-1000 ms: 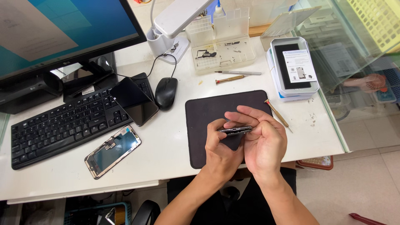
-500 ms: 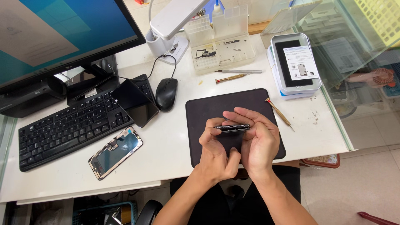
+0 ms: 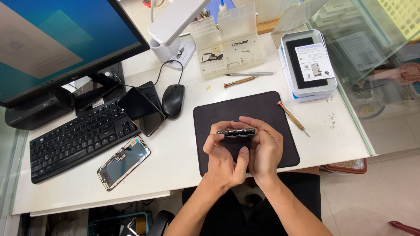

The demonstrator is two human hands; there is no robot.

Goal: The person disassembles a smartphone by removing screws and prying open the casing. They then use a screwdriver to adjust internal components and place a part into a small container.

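A dark smartphone (image 3: 236,132) is held on edge between both hands, above a black work mat (image 3: 262,109) on the white desk. My left hand (image 3: 223,157) grips its left end, thumb pressed up along the back. My right hand (image 3: 262,148) wraps over the right end, fingers curled across the top edge. The phone's narrow bottom edge faces the camera. Most of its body is hidden behind my fingers.
A detached phone screen (image 3: 124,162) lies left of the mat, by a black keyboard (image 3: 78,137), another dark phone (image 3: 142,111) and a mouse (image 3: 173,100). Screwdrivers (image 3: 292,117) (image 3: 239,81), a clear parts tray (image 3: 229,43), a boxed stack (image 3: 308,65), monitor (image 3: 57,43).
The camera view has shifted slightly. Both hands stay on the phone over the mat, with only small changes in finger placement.
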